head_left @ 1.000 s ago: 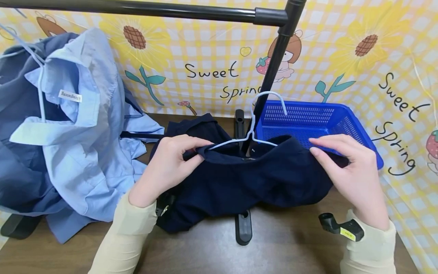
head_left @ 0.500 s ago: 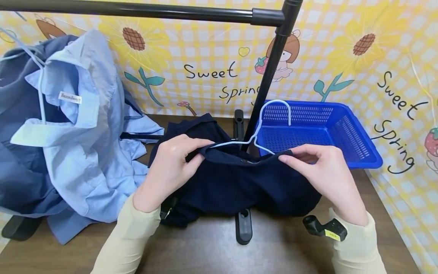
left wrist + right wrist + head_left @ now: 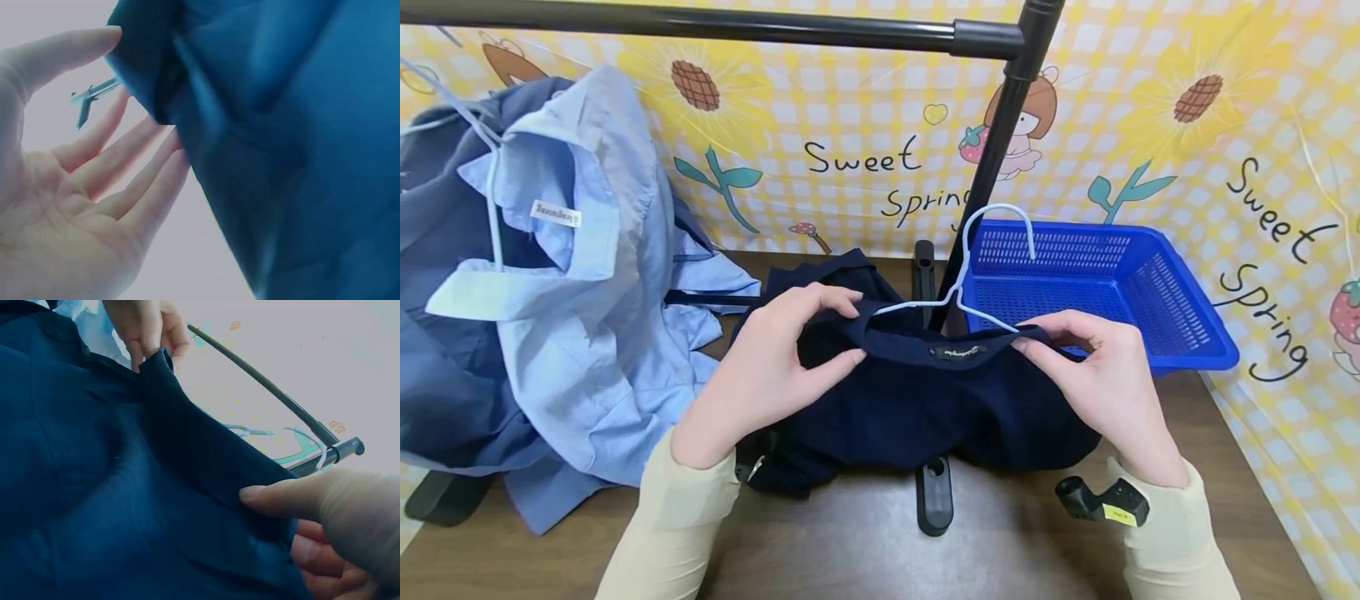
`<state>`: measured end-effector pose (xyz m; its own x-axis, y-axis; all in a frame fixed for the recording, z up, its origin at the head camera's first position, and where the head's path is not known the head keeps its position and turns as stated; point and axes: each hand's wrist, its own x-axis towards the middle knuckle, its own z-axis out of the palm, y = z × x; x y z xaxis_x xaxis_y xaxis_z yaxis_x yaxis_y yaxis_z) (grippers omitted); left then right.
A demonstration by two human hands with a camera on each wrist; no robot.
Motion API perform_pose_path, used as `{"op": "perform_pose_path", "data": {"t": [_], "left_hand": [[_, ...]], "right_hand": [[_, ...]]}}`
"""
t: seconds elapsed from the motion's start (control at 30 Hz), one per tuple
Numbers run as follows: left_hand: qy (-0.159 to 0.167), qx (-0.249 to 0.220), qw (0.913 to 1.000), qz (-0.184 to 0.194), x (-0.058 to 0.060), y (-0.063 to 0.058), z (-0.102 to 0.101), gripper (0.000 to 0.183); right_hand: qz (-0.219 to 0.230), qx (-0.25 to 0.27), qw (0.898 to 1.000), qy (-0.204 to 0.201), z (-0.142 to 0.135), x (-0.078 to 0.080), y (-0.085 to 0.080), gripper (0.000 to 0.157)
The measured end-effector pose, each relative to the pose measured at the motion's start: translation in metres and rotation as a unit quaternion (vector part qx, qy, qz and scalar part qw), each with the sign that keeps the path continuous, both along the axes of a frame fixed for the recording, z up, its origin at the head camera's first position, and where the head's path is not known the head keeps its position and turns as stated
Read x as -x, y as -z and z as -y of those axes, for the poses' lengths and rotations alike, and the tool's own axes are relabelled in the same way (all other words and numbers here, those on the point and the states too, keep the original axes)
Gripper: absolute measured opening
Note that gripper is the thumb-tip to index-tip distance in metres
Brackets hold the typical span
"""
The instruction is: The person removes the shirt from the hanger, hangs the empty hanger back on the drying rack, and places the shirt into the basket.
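Observation:
A navy shirt [image 3: 910, 417] lies bunched in front of me, its dark neck label [image 3: 957, 352] showing inside the collar. Inside the neck opening sits a light blue hanger [image 3: 917, 305], its hook standing up and its shoulder ends hidden by cloth. My right hand [image 3: 1097, 367] pinches the collar's right side, thumb in front, beside the hanger's arm. At the left side, my left hand [image 3: 767, 358] has thumb and fingers spread apart, the tips touching the collar edge. The left wrist view shows its fingers [image 3: 106, 169] nearly straight against the navy cloth.
Light blue and grey-blue shirts [image 3: 617, 333] hang at the left on hangers. A black rack [image 3: 992, 158] rises behind, its foot [image 3: 934, 500] under the navy shirt. To the right stands a blue basket [image 3: 1195, 292]. Patterned cloth [image 3: 857, 100] covers the back.
My right hand has moved left from the shirt's shoulder to the collar beside the hanger. My left thumb and fingers, earlier pinching the collar, have parted. The neck label has come into view.

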<state>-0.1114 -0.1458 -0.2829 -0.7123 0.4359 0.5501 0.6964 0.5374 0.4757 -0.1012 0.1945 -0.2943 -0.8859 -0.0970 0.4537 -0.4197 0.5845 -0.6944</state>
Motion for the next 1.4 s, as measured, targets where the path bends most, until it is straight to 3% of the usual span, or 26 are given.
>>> {"op": "perform_pose_path", "data": {"t": [0.13, 0.4, 0.7, 0.93, 1.4], "left_hand": [[0.013, -0.012, 0.9998, -0.004, -0.002, -0.004, 0.001, 0.035], [-0.02, -0.011, 0.9997, 0.002, 0.002, -0.005, -0.006, 0.028], [-0.043, 0.001, 0.9978, 0.05, 0.008, -0.006, -0.008, 0.021], [-0.054, 0.026, 0.996, 0.067, 0.011, 0.007, -0.008, 0.019], [-0.075, 0.02, 0.9965, 0.032, 0.009, 0.028, -0.008, 0.018]], "right_hand": [[-0.015, 0.017, 1.0, -0.001, 0.0, 0.001, 0.002, 0.019], [-0.036, 0.031, 0.999, -0.014, 0.001, 0.003, 0.005, 0.022], [-0.046, 0.03, 0.998, -0.027, 0.004, 0.006, 0.006, 0.023], [-0.023, 0.028, 0.998, -0.045, 0.009, 0.005, 0.013, 0.019], [0.053, 0.033, 0.998, -0.019, 0.018, 0.012, 0.025, 0.017]]}}
